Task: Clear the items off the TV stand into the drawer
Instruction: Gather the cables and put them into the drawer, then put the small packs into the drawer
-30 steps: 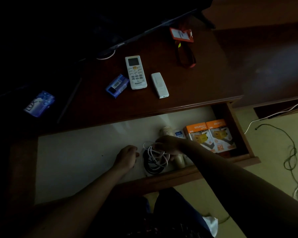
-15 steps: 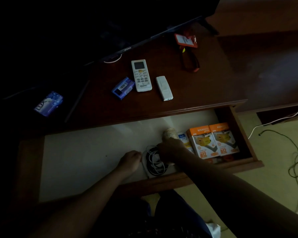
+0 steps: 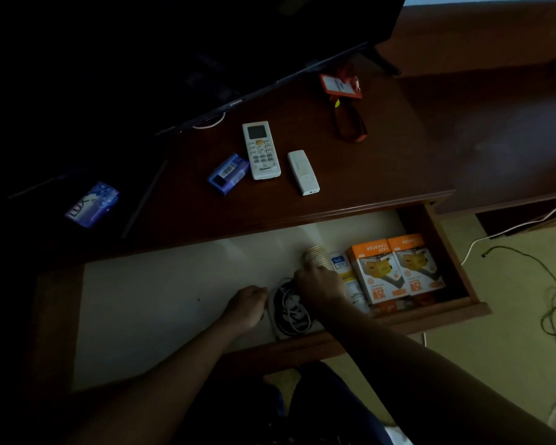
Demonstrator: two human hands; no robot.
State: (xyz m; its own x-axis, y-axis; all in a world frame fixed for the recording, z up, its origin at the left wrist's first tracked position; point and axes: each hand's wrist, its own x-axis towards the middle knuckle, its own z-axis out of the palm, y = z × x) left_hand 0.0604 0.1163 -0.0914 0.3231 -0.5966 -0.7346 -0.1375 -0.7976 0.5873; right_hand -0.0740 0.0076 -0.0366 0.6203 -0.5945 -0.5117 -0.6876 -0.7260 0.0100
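Both hands are working inside the open drawer (image 3: 463,281). The right hand (image 3: 318,284) is reaching over a bundle of black and white cables (image 3: 291,311), its fingers bent down toward the stack of paper cups (image 3: 315,255) just beyond; whether this grip is closing on the cups or only pressing beside them cannot be told in the dim light. The left hand (image 3: 247,305) is lying just beside the cables on their other side, fingers curled at the bundle's edge, seemingly holding the coil in place, though an actual pinch is not visible. The judgement is that the cables are being tucked tight against the cups to save room. Further out from the right grip, a white carton (image 3: 344,271) and two orange charger boxes (image 3: 395,268) are standing packed against the drawer's far side wall; the floor of the drawer past the left grip is showing pale lining. Beyond both grips, on the counter (image 3: 382,162), the task's things are waiting: a white air-conditioner remote (image 3: 261,150), a smaller white remote (image 3: 303,172), a blue packet (image 3: 228,173), a blue soap bar (image 3: 92,204) and an orange badge holder with lanyard (image 3: 341,86). The clearing is judged well short of done.
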